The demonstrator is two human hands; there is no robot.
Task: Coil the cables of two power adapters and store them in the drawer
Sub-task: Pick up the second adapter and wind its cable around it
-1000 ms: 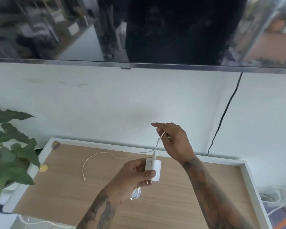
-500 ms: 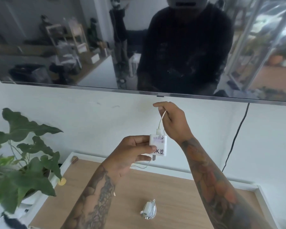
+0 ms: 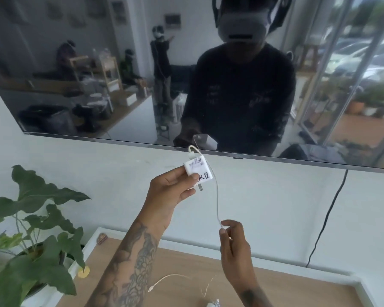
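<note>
My left hand (image 3: 171,191) holds a white power adapter (image 3: 197,170) marked with black writing, raised in front of the wall. Its thin white cable (image 3: 217,196) arcs over the adapter's top and runs down to my right hand (image 3: 232,240), which pinches it between thumb and fingers. Below that hand the cable drops to the wooden tabletop (image 3: 186,258), and its free end with a small connector (image 3: 151,289) lies there. A second white adapter (image 3: 212,304) with its cable wound around it sits at the bottom edge, mostly cut off. No drawer is in view.
A large dark screen (image 3: 98,74) hangs on the white wall above and reflects the room. A leafy potted plant (image 3: 36,240) stands at the left. A black cord (image 3: 326,218) runs down the wall at the right. The table has a white raised rim (image 3: 275,274).
My right hand slid down along the cable from above the adapter to well below it. My left hand lifted the adapter higher. The view tilted upward.
</note>
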